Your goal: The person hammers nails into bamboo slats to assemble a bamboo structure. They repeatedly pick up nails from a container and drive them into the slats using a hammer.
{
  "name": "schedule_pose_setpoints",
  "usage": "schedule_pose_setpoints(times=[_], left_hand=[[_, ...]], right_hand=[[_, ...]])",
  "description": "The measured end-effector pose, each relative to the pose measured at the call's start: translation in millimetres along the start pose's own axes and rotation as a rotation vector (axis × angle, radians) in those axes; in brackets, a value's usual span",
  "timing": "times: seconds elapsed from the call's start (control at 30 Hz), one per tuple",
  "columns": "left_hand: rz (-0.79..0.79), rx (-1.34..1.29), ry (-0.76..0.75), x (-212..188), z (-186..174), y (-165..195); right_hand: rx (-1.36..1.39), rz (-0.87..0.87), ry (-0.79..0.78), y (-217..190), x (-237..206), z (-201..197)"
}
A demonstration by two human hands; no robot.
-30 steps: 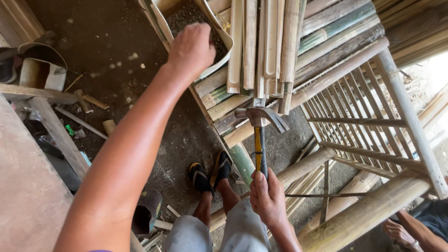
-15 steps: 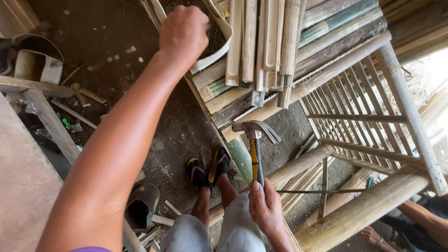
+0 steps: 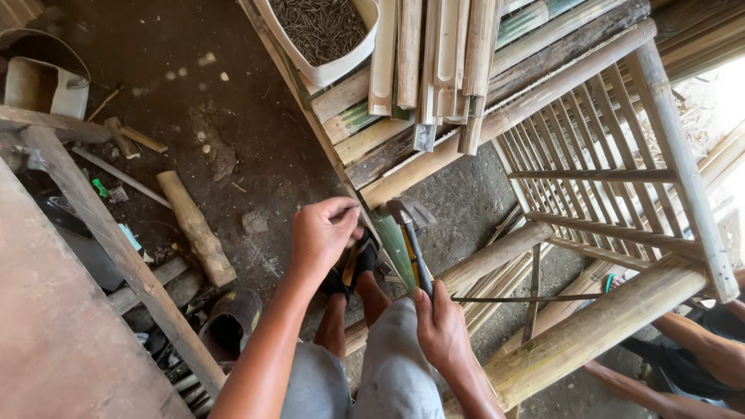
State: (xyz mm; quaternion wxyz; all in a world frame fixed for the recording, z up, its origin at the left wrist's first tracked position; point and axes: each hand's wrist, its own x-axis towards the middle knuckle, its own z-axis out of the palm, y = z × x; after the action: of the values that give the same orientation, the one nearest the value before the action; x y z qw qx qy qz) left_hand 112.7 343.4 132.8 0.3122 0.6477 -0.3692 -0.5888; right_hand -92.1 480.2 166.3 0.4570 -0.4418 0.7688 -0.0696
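Hammer (image 3: 411,233) in right hand (image 3: 441,326), perhaps upright

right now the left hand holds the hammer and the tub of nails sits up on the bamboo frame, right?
Not quite: the right hand holds the hammer, not the left. The left hand is beside the hammer head, fingers pinched together. The rest stands: the tub of nails sits up on the bamboo frame. The head view shows it.

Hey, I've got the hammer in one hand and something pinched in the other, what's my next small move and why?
Probably set the pinched fingers of the left hand against the bamboo pole beside the hammer, since the right hand holds it head-up close by.
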Motion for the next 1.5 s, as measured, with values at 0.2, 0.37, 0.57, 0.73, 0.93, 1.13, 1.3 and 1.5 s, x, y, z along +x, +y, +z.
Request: schedule_pose_setpoints(times=[0.2, 0.37, 0.57, 0.73, 0.93, 1.13, 1.3, 1.5], left_hand=[[0.551, 0.217, 0.284, 6.6, 27.7, -37.2], [0.629, 0.428, 0.419, 16.3, 52.0, -35.7], [0.716, 0.475, 0.43, 32.4, 58.0, -62.4], [0.73, 0.522, 0.394, 32.7, 56.2, -63.2], [0.718, 0.473, 0.182, 33.1, 28.8, -56.0], [0.675, 0.463, 0.219, 36.4, 33.2, -64.7], [0.698, 0.538, 0.133, 38.0, 20.0, -53.7], [0.532, 0.393, 0.011, 31.2, -12.9, -19.1]], right_hand=[[0.011, -0.19, 0.112, -8.3, 11.5, 2.7], [0.085, 0.025, 0.044, -14.1, 7.5, -7.9], [0.3, -0.44, 0.233, -13.9, -19.3, -13.0], [0.064, -0.172, 0.152, -12.4, 9.8, 0.0], [0.238, -0.148, 0.162, 4.8, -13.2, -9.8], [0.464, -0.596, 0.298, -23.2, -13.6, 2.7], [0.084, -0.267, 0.149, -22.0, 9.0, 11.3], [0.137, -0.51, 0.276, -15.0, -1.8, 20.5]])
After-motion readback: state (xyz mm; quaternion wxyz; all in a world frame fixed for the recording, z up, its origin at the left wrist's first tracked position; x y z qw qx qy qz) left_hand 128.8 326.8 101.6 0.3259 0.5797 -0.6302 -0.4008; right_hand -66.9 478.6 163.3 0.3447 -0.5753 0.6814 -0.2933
